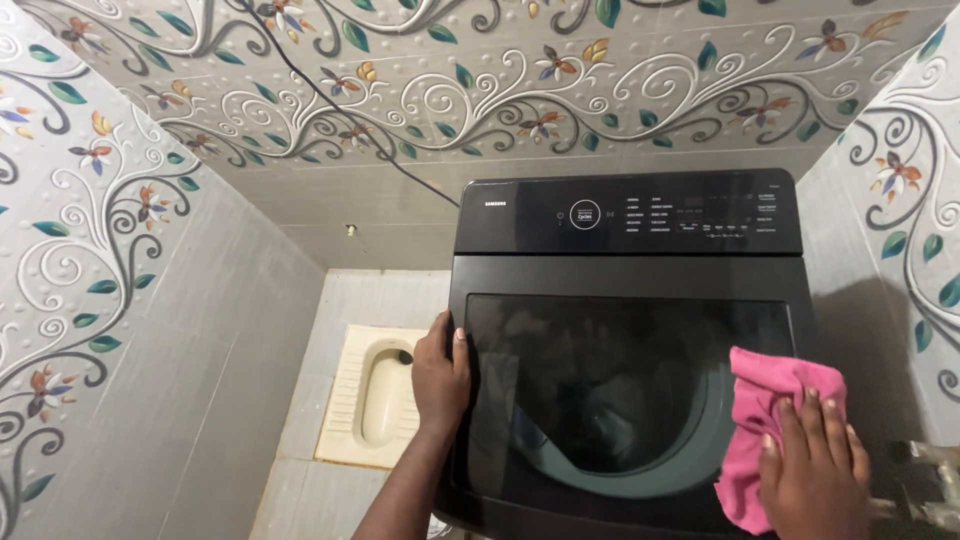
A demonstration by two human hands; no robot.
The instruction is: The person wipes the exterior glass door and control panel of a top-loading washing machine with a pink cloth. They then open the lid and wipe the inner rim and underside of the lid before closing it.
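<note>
Top-load washing machine (625,300), black, stands in a tiled nook; view is from above looking down on its lid. Dark glass lid (610,390) is shut, drum visible dimly thru it. Control panel (625,215) runs along the machine's far edge w/ a round dial symbol near its middle.

Left hand (441,372) rests on the machine's left edge, about halfway along the lid's side: fingers together, laid flat over the rim, thumb on the glass side. Not pinching anything, just pressing on the edge.

Right hand (812,465) sits at the lid's near right corner, fingers spread a bit and flat, pressing down on a pink cloth (770,395). Cloth is bunched, lies on the glass at the right edge, partly under the palm, rest sticking out toward the far side and left of the hand.

Left of the machine, down on the floor: cream squat toilet pan (372,395), set in pale floor tiles. Walls (120,200) on all sides have grey tiles w/ white scrolls, green leaves, small flowers. Black cable (330,100) runs diagonally down the back wall toward the machine's far left corner. Metal tap fitting (925,480) at lower right, partly cut off.
</note>
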